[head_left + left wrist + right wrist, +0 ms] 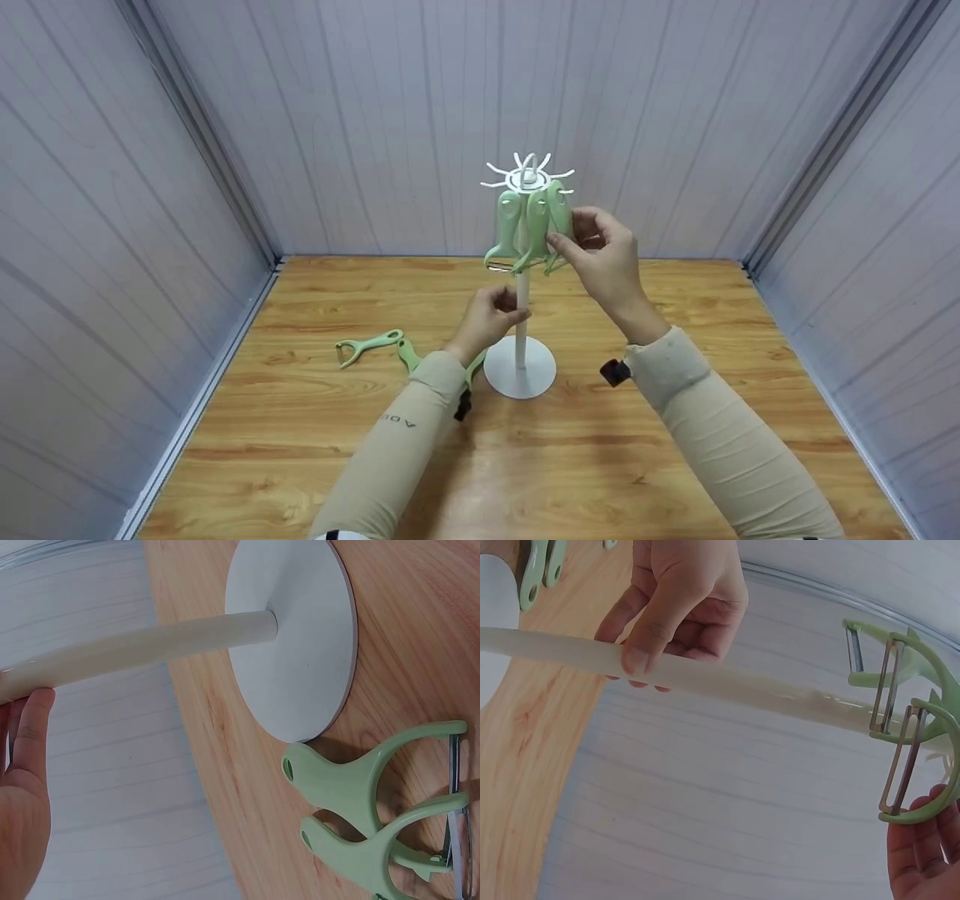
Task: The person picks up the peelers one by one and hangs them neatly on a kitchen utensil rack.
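A white stand has a ring of hooks [527, 180] on top of a slim pole [523, 289] and a round base [501, 375]. My left hand [484, 321] grips the pole partway up, thumb across its front in the right wrist view. Green Y-shaped peelers hang blades down from the hooks: a left one [508, 214], a middle one [538, 217] and a right one [558, 202]. With thumb and fingers my right hand [609, 259] pinches the right peeler by its handle. That peeler's blade [904, 761] shows close by my fingers in the right wrist view.
Two green peelers, one nearer the base [334, 776] and another overlapping it [349, 855], lie on the wooden table [600, 465]. Farther left lies another peeler [371, 343]. Grey-white panel walls [390, 127] enclose the table at the back and sides.
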Available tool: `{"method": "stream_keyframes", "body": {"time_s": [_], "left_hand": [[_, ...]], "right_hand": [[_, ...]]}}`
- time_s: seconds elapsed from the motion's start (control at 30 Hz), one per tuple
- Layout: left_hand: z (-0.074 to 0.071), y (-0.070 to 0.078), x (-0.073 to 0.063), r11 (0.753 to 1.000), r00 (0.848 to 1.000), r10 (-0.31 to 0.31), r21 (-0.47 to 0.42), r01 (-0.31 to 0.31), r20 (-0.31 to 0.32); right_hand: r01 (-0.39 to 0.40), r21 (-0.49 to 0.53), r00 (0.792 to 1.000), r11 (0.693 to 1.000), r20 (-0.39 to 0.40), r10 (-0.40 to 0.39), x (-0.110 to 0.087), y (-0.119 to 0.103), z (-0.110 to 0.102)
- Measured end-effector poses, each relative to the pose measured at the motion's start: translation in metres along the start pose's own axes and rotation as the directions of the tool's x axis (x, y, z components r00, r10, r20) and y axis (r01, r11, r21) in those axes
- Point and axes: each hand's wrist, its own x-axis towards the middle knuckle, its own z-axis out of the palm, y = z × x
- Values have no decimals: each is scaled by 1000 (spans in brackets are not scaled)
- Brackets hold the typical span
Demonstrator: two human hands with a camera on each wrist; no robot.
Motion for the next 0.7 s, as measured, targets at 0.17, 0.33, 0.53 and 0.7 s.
{"method": "stream_keyframes", "body": {"time_s": [0.17,0.33,0.53,0.7], "left_hand": [[1,1,0,1000,1000,-9,-4,9,4],[0,0,0,1000,1000,1,11,-1,-2],[0,0,1,1000,1000,15,26,-15,4],[-1,-1,0,999,1000,0,39,0,-3]], "right_hand": [[3,-18,1000,1000,5,-3,-3,-2,5],[13,-41,1000,999,18,-12,-6,-6,11],[44,-55,999,998,8,-43,-7,-8,16],[48,-47,999,998,18,-48,-8,-7,15]]}}
